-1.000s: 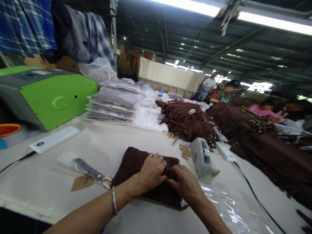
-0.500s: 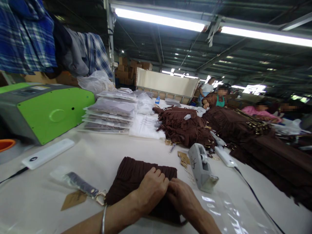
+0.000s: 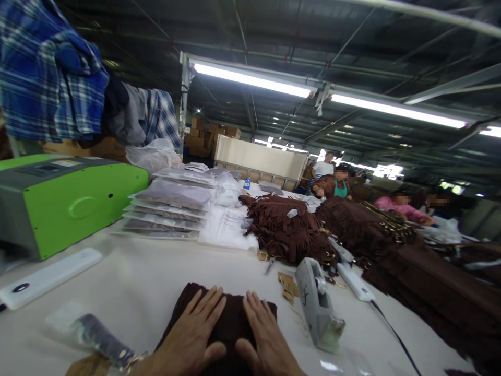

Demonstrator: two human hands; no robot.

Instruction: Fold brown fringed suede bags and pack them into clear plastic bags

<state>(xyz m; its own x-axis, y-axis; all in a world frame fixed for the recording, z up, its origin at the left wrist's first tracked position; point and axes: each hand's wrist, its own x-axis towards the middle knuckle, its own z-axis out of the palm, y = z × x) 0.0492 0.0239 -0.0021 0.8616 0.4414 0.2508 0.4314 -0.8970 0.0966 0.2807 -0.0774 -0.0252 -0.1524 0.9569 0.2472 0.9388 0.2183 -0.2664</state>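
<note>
A dark brown fringed bag [image 3: 234, 313] lies on the white table at the bottom centre. My left hand [image 3: 195, 331] rests flat on its left part, fingers spread. On its right part lies my right hand [image 3: 264, 334], also flat with fingers stretched out. The thumbs point toward each other with a gap between them. Left of the bag, a strap in clear plastic [image 3: 99, 337] ends in a metal clasp beside my left wrist, with a brown paper tag [image 3: 89, 365] below it. A grey tape dispenser [image 3: 319, 308] stands to the right.
A green machine [image 3: 90, 201] and stacked bagged items [image 3: 168, 201] occupy the left. Piles of brown fringed bags [image 3: 285, 224] fill the right. White devices with cables [image 3: 356, 282] lie on both sides. Other people [image 3: 340, 183] are farther back.
Both hands have let go of the bag's upper edge, moved apart and flattened onto its surface. The camera view has tilted up, so the table things appear lower.
</note>
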